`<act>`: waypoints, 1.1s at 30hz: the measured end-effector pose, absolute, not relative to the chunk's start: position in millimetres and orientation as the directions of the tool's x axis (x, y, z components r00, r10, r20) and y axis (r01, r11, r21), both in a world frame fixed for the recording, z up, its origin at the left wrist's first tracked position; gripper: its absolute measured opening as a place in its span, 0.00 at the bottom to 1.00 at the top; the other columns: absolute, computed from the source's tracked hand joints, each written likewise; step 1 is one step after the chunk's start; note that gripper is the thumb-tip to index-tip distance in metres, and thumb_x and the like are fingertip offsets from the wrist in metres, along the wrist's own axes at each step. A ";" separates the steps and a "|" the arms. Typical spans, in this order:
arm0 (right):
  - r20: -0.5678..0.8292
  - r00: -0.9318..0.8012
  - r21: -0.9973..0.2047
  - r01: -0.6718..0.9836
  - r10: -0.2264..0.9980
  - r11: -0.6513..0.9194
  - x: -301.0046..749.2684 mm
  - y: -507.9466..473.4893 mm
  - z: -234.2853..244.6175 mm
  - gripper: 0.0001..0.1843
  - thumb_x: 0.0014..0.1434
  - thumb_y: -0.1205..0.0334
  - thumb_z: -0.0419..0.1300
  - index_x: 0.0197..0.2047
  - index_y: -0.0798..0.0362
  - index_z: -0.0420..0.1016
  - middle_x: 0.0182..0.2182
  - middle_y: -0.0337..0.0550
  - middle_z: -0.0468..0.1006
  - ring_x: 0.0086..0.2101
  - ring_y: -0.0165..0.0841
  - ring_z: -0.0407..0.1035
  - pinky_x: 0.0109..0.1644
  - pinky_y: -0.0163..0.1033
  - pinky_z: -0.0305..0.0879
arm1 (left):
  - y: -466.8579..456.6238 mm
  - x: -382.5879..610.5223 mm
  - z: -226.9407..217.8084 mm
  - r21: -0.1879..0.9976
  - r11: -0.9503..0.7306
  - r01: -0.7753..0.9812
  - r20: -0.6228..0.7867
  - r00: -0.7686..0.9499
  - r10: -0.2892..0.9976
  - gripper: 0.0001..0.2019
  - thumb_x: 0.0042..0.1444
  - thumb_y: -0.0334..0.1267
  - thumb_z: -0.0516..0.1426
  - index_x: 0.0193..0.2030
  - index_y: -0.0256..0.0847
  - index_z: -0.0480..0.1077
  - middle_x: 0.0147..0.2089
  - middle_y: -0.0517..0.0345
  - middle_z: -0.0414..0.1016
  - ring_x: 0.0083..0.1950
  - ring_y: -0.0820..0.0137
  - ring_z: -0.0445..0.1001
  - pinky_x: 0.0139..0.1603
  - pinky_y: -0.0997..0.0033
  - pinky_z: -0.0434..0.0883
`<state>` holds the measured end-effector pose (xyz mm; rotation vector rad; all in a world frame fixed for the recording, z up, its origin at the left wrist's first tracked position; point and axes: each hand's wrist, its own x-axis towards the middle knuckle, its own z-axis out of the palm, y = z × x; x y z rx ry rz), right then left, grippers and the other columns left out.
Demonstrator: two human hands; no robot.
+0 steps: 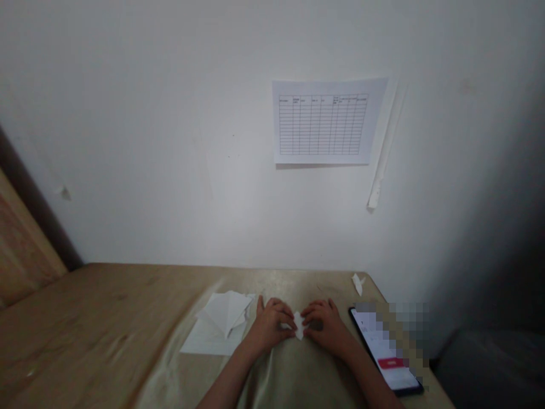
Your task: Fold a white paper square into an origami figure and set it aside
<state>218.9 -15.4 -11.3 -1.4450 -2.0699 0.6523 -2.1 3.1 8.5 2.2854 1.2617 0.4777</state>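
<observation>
A small folded piece of white paper (298, 325) lies between my two hands, low over the cloth-covered table. My left hand (275, 322) pinches its left edge between thumb and fingers. From the other side, my right hand (322, 322) grips the right edge the same way. Left of my left hand are white paper sheets (213, 339), with a creased, partly folded piece (227, 312) on top. Past my right hand, near the far right corner, lies another small folded white paper shape (358, 284).
A phone (383, 352) with a lit screen lies on the right of the table (106, 335), partly blurred out. A white wall rises behind, with a printed table sheet (326, 122) stuck on it. A wooden panel (25, 244) stands at the left.
</observation>
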 end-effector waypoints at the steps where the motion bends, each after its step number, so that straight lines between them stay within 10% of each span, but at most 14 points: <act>1: 0.147 -0.292 -0.651 0.691 0.945 0.315 218.8 -15.4 -11.3 0.07 0.52 0.59 0.64 0.36 0.43 0.82 0.49 0.38 0.81 0.58 0.41 0.64 0.70 0.60 0.27 | 3.4 -2.2 9.5 0.570 -0.447 0.690 0.052 0.513 0.857 0.06 0.51 0.44 0.67 0.37 0.60 0.81 0.50 0.62 0.80 0.61 0.58 0.66 0.69 0.32 0.25; 33: 0.141 -0.293 -0.651 0.692 0.946 0.312 217.2 -15.7 -12.0 0.08 0.51 0.57 0.67 0.37 0.42 0.81 0.48 0.37 0.80 0.58 0.41 0.64 0.70 0.59 0.27 | 7.0 7.6 -6.4 0.581 -0.321 0.748 0.009 0.389 0.921 0.05 0.47 0.40 0.66 0.33 0.55 0.80 0.49 0.63 0.77 0.61 0.56 0.64 0.68 0.30 0.26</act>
